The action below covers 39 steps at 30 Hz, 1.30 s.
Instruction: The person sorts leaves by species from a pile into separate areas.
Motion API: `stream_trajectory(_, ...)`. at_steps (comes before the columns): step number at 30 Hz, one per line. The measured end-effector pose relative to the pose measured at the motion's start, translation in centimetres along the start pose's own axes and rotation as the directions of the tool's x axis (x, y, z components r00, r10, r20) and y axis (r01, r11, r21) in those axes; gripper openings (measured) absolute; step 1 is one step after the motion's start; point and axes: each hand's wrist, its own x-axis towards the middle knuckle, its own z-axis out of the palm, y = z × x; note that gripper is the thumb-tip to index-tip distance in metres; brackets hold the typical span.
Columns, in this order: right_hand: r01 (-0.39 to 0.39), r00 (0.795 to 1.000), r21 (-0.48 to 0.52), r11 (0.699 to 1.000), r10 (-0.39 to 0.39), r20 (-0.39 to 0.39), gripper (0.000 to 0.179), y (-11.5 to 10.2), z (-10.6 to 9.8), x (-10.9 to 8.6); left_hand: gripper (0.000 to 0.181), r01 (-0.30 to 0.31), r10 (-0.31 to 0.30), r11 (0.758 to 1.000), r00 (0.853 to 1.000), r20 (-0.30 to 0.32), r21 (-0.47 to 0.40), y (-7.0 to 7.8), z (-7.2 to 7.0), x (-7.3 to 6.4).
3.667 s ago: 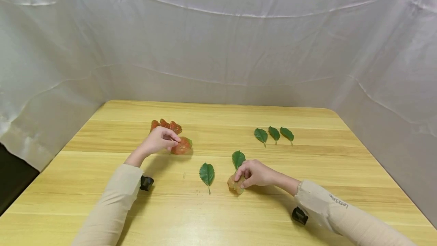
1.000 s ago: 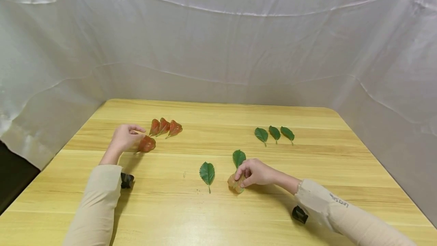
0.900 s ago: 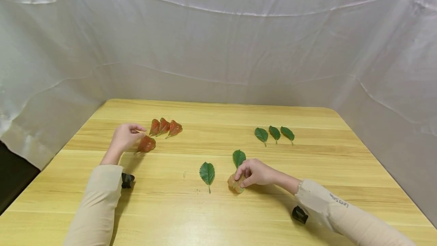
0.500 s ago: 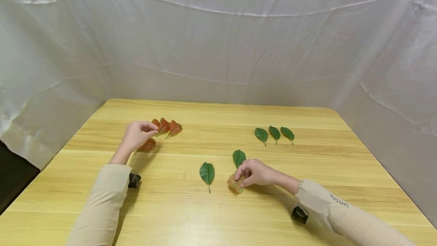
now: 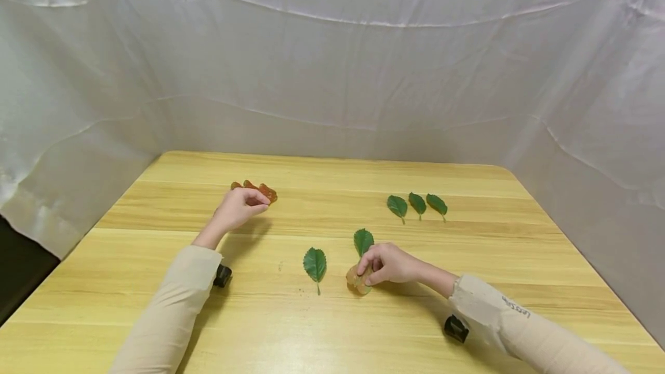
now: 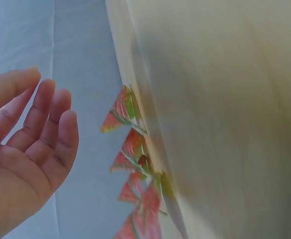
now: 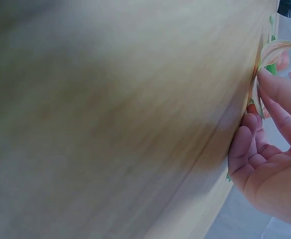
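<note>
In the head view my left hand (image 5: 240, 208) hovers over the red leaves (image 5: 268, 193) at the back left, covering part of their row. The left wrist view shows this hand empty, thumb and index tips close together, fingers gently bent, with several red leaves (image 6: 130, 152) lying on the table beyond it. My right hand (image 5: 392, 263) pinches a pale orange-yellow leaf (image 5: 355, 281) between thumb and fingers, low over the table near its middle. The right wrist view shows that leaf (image 7: 277, 49) curling up at the fingertips. A green leaf (image 5: 363, 240) lies just behind the right hand.
Another green leaf (image 5: 314, 264) lies left of the right hand. Three green leaves in a row, including the middle one (image 5: 417, 202), lie at the back right. Pale cloth (image 5: 343, 74) hangs behind and beside the wooden table (image 5: 291, 333).
My left hand carried a red leaf leftward and let it go in front of the row, then moved back right over the red leaves. My right hand has stayed in place.
</note>
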Motion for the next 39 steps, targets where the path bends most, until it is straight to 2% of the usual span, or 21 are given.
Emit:
stream_trajectory(7, -0.005, 1.0, 0.005, 1.0, 0.005, 0.0, 0.01, 0.0, 0.1, -0.1, 0.013, -0.061, 0.06, 0.998, 0.996, 0.067, 0.016, 1.1, 0.9, 0.4)
stream_trajectory(12, -0.001, 1.0, 0.005, 1.0, 0.001, -0.001, 0.01, 0.1, 0.1, 0.0, 0.014, -0.096, 0.092, 0.995, 0.987, 0.132, 0.022, 1.8, 1.9, 1.0)
stream_trajectory(20, 0.0, 1.0, 0.003, 1.0, 0.0, 0.004, 0.01, 0.0, 0.0, 0.0, 0.013, -0.133, 0.129, 0.991, 0.964, 0.234, 0.003, 2.9, 3.5, 2.0)
stream_trajectory(29, 0.006, 1.0, 0.002, 1.0, -0.006, 0.004, 0.01, 0.1, 0.0, 0.1, 0.012, -0.21, 0.204, 0.978, 0.923, 0.327, -0.017, 4.3, 5.4, 3.4)
stream_trajectory(32, 0.012, 1.0, 0.005, 1.0, -0.012, 0.007, 0.009, 0.1, 0.0, 0.1, 0.012, -0.255, 0.243, 0.967, 0.905, 0.35, -0.012, 4.5, 6.1, 3.9)
stream_trajectory(34, 0.013, 1.0, 0.008, 1.0, -0.013, 0.007, 0.009, 0.1, -0.1, 0.1, 0.012, -0.288, 0.274, 0.957, 0.888, 0.371, -0.018, 4.6, 6.6, 4.2)
stream_trajectory(36, 0.012, 1.0, 0.01, 1.0, -0.012, 0.007, 0.009, 0.1, -0.1, 0.1, 0.012, -0.326, 0.308, 0.945, 0.863, 0.4, -0.024, 4.7, 7.1, 4.5)
stream_trajectory(39, 0.008, 1.0, 0.014, 1.0, -0.008, 0.008, 0.01, 0.0, -0.2, 0.0, 0.014, -0.359, 0.34, 0.932, 0.819, 0.463, -0.049, 5.0, 7.7, 4.9)
